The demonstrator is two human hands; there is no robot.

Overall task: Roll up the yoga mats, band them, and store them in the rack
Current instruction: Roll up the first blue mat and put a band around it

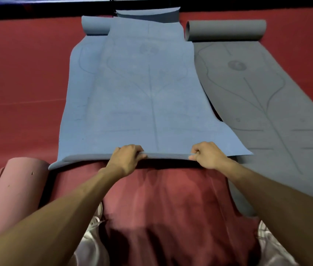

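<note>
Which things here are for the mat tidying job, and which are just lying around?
For the job: top blue mat, its near edge in the grip of the left hand and right hand; blue mat underneath; grey mat, far end rolled; pink roll.
Just lying about: red floor; white shoes.

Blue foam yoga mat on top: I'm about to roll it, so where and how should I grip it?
Grip the blue foam yoga mat by its near short edge from the near end, one hand either side of its centre line, as the left hand and right hand do. That edge is lifted; the mat runs lengthwise away.
</note>
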